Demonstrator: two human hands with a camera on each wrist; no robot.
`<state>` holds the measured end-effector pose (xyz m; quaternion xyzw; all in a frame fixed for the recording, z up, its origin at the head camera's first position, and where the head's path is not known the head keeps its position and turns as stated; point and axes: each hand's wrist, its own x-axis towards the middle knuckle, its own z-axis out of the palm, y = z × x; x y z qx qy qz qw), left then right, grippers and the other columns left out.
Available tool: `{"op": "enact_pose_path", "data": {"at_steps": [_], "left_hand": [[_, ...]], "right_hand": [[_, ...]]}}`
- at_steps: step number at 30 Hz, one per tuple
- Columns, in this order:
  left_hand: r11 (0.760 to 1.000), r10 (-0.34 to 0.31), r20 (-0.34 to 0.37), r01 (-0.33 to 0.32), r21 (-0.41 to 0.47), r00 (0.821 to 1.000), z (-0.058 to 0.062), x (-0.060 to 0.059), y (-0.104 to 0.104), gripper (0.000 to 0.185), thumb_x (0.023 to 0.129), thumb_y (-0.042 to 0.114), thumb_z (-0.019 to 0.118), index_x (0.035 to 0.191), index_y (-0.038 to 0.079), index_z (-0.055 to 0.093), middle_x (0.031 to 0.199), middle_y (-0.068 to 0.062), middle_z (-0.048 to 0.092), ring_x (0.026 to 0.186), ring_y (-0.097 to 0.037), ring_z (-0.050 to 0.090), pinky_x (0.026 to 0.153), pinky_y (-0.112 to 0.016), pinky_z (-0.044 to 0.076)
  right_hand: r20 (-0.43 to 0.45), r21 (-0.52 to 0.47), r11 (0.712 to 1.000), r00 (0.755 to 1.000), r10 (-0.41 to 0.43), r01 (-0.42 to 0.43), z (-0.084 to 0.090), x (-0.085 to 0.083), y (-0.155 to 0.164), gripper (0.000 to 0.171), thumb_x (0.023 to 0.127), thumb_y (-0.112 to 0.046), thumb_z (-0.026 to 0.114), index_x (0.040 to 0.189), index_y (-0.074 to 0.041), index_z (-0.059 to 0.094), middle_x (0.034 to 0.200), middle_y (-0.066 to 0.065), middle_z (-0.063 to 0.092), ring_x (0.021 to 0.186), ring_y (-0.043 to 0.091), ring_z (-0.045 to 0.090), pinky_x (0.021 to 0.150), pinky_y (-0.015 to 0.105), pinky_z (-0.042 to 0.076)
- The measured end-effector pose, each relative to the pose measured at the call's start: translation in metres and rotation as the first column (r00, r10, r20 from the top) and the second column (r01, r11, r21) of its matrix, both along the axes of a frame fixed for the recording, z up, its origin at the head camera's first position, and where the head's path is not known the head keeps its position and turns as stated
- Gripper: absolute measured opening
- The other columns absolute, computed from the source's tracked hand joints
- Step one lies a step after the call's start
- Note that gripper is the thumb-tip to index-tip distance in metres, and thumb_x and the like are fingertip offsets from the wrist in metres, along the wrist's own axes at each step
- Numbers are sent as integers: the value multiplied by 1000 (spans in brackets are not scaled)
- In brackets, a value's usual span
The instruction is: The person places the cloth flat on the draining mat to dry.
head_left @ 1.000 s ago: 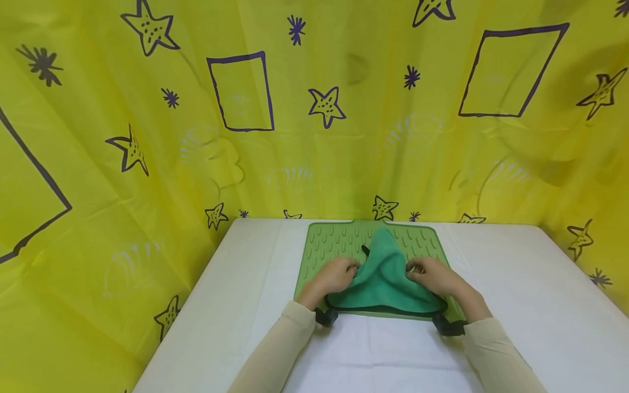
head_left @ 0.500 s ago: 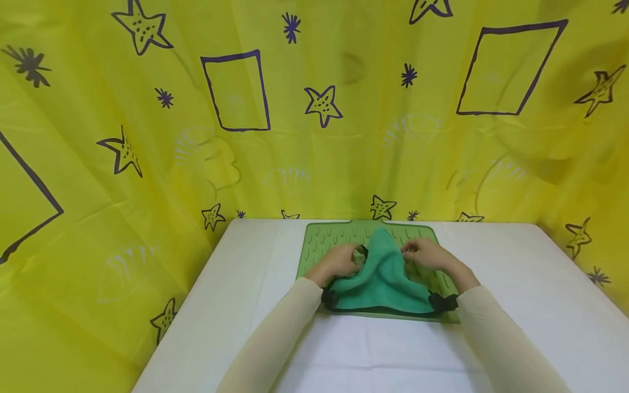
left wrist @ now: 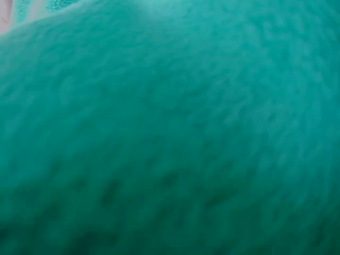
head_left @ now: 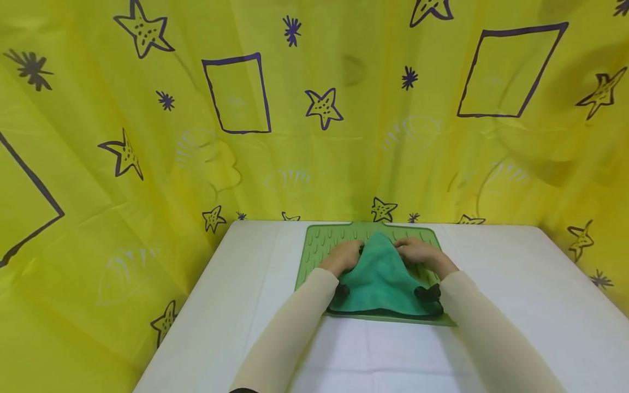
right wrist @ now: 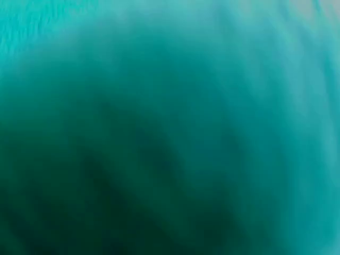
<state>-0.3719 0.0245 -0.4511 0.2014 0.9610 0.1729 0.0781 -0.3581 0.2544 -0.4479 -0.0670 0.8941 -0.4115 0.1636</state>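
A green cloth (head_left: 380, 281) with a dark lower edge lies in a peaked, tent-like heap on a light green ridged mat (head_left: 313, 245). On its left side my left hand (head_left: 346, 255) grips the cloth near the peak, its fingertips mostly hidden behind the fabric. A small black piece (head_left: 361, 249) shows beside those fingers. My right hand (head_left: 419, 252) pinches the cloth's right side, fingers curled close to the top. Blurred green fabric (left wrist: 170, 127) fills the left wrist view, and the right wrist view shows only the same cloth (right wrist: 175, 117).
The mat lies near the far edge of a white-covered table (head_left: 511, 284). A yellow curtain (head_left: 285, 180) printed with stars and frames hangs behind and along the sides. Black wrist cameras (head_left: 427, 293) sit under both wrists, close against the cloth.
Both hands have moved forward and inward along the cloth toward its peak. The cloth's folds have smoothed out and its front now spreads more evenly.
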Motion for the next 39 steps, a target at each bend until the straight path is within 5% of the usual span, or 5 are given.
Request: {"op": "enact_pose_path", "data": {"at_steps": [7, 14, 22, 28, 39], "left_hand": [[998, 33, -141, -26, 48, 989, -5, -5, -2, 20, 103, 21, 61, 106, 12, 78, 107, -3, 77, 96, -18, 71, 81, -30, 58], [985, 90, -106, -73, 155, 990, 11, -5, -20, 22, 101, 17, 63, 80, 12, 66, 72, 1, 60, 60, -11, 47, 52, -24, 37], [968, 223, -228, -187, 167, 948, 49, -2, -51, 14, 103, 24, 62, 106, 18, 74, 100, 0, 76, 59, -11, 56, 50, -26, 42], [955, 270, -272, -219, 202, 924, 64, -10, -73, 17, 104, 30, 60, 110, 21, 73, 91, 0, 74, 52, -14, 49, 46, -27, 37], [930, 328, -382, -224, 292, 864, 78, -19, -89, 16, 104, 26, 61, 109, 16, 73, 80, -4, 74, 47, -14, 50, 43, -25, 33]], "right_hand": [[11, -120, 992, 1000, -27, 28, 3, 5, 0, 20, 107, -15, 47, 97, -3, 60, 80, 1, 52, 77, 18, 49, 70, 31, 43], [-32, -172, 985, 999, -9, 3, 14, 12, 16, 22, 107, -17, 51, 89, -4, 50, 79, 2, 49, 78, 19, 51, 74, 35, 47], [-88, -136, 989, 994, -71, 59, 33, 17, 35, 23, 106, -21, 55, 108, 2, 55, 88, 1, 55, 84, 18, 54, 85, 39, 50], [-155, -85, 992, 982, -104, 92, 42, 16, 37, 31, 106, -24, 54, 118, 5, 57, 101, 7, 61, 87, 16, 54, 84, 38, 51], [-283, -70, 986, 945, -164, 150, 53, 12, 25, 37, 108, -25, 52, 130, 4, 57, 128, 27, 57, 116, 39, 54, 93, 46, 47]]}}
